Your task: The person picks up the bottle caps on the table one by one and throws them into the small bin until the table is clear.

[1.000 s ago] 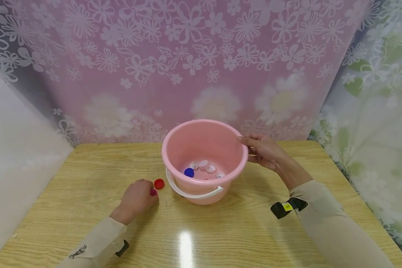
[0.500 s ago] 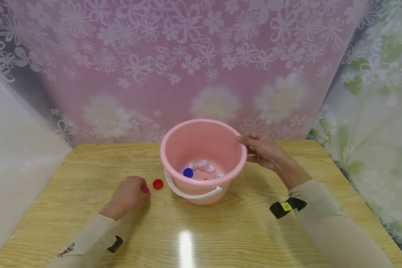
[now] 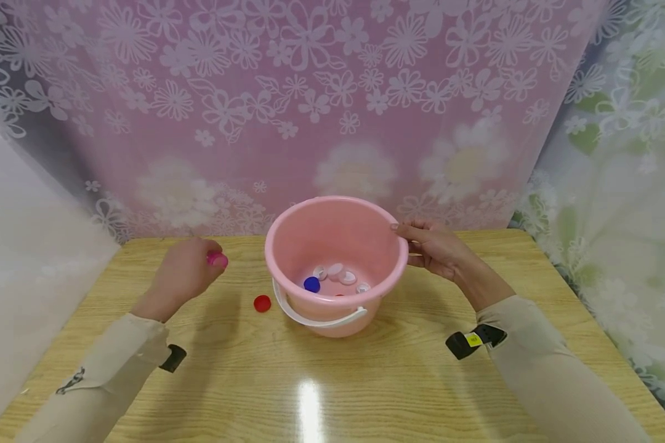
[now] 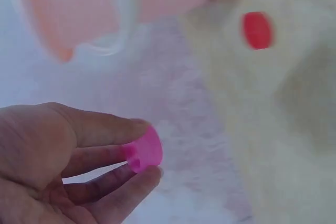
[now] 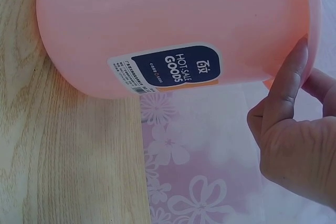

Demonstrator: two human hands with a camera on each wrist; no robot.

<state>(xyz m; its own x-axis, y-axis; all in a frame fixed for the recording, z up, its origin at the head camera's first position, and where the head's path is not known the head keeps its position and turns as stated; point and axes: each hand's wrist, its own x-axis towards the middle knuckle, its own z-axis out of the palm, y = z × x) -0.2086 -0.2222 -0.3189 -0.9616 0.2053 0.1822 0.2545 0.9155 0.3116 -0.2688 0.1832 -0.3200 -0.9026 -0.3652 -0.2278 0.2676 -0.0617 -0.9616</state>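
A pink bucket (image 3: 338,252) with a white handle (image 3: 321,321) stands on the wooden table. My right hand (image 3: 435,249) grips its rim at the right, thumb over the edge; in the right wrist view its fingers (image 5: 287,95) lie under the rim, near a dark label (image 5: 176,66). Left of the bucket, my left hand (image 3: 183,271) is raised above the table and pinches a bright pink bottle cap (image 4: 146,149) between thumb and fingertips. A red bottle cap (image 3: 262,303) lies on the table beside the bucket. Inside the bucket are a blue cap (image 3: 312,284) and several white caps (image 3: 348,278).
The wooden table (image 3: 399,387) reaches back to a pink floral curtain (image 3: 244,123). Pale cloth hangs at the left and right sides. A bit of red shows at the bottom of the bucket, mostly hidden by the front rim.
My left hand has lifted the pink cap off the table and moved it left and up, away from the red cap. My right hand keeps its hold on the bucket rim.
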